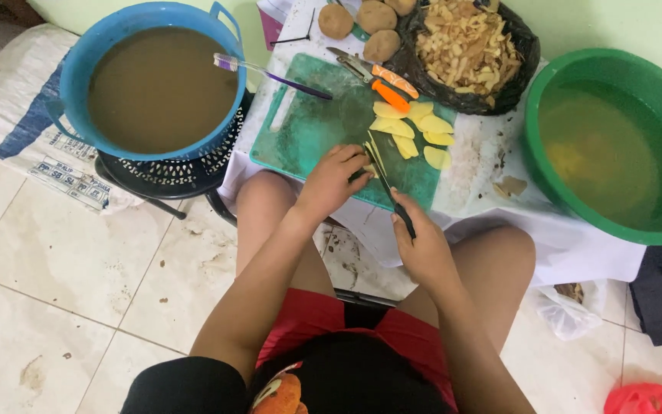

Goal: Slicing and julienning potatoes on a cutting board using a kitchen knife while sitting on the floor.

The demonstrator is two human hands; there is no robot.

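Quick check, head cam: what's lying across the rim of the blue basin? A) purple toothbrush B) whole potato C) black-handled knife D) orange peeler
A: a purple toothbrush lies with its bristle end on the rim of the blue basin of brown water, its handle reaching to the green cutting board. The knife is in the right hand.

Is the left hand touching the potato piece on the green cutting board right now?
Touching. The head view shows the left hand with fingers pressed down on the potato piece on the cutting board, no gap visible.
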